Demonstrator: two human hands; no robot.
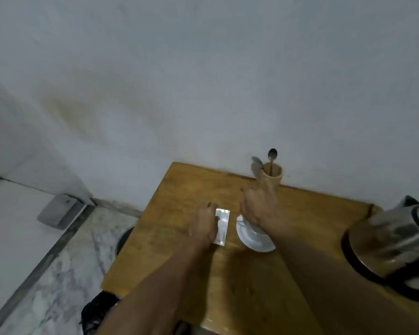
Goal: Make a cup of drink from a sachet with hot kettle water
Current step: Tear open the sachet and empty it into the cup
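A silver sachet (222, 226) lies lengthwise on the wooden table (179, 189). My left hand (203, 227) rests against its left edge, fingers curled onto it. Just to the right stands a white saucer (257, 243) with a white cup on it, mostly hidden under my right hand (255, 206). That hand hovers over the cup with its fingers loosely spread and nothing visible in them. A steel kettle (392, 245) on a black base stands at the table's right edge.
A wooden holder (270, 176) with two spoons stands against the wall behind the cup. The table's left edge drops to a marble floor, where a dark round object (122, 238) sits close by. A dark bag (97, 310) lies near the front corner.
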